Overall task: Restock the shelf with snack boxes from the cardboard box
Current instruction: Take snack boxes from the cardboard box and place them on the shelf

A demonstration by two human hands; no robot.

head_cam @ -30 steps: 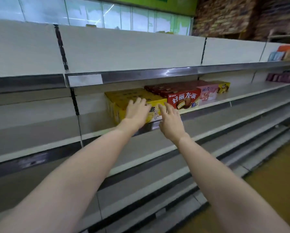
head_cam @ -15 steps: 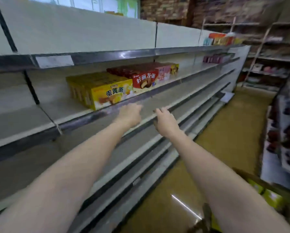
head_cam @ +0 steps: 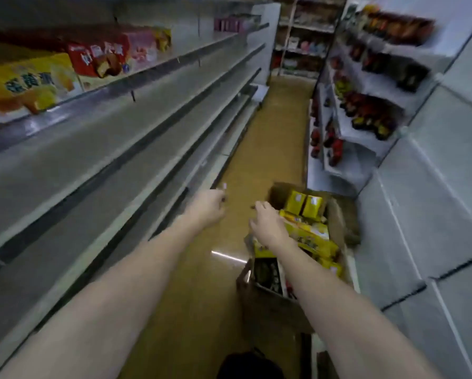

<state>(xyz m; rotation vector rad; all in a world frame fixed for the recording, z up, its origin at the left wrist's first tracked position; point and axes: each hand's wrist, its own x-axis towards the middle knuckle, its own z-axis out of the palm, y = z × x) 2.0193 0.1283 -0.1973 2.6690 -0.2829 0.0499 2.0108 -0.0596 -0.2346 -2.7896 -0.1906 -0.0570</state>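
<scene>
A brown cardboard box stands on the aisle floor at lower right, holding several yellow snack boxes and a dark one. My right hand hovers over its left part, fingers loosely apart, holding nothing. My left hand is stretched out over the floor left of the box, fingers curled, empty. On the left shelf stand yellow snack boxes, red snack boxes and a pink box, all blurred.
The lower left shelves are bare and run along the aisle. A stocked rack and white panels stand on the right. The tan floor runs between them. A dark object lies at the bottom edge.
The view has swung right and down from the shelf to the aisle. Both hands left the yellow boxes on the shelf and now reach toward the cardboard box on the floor.
</scene>
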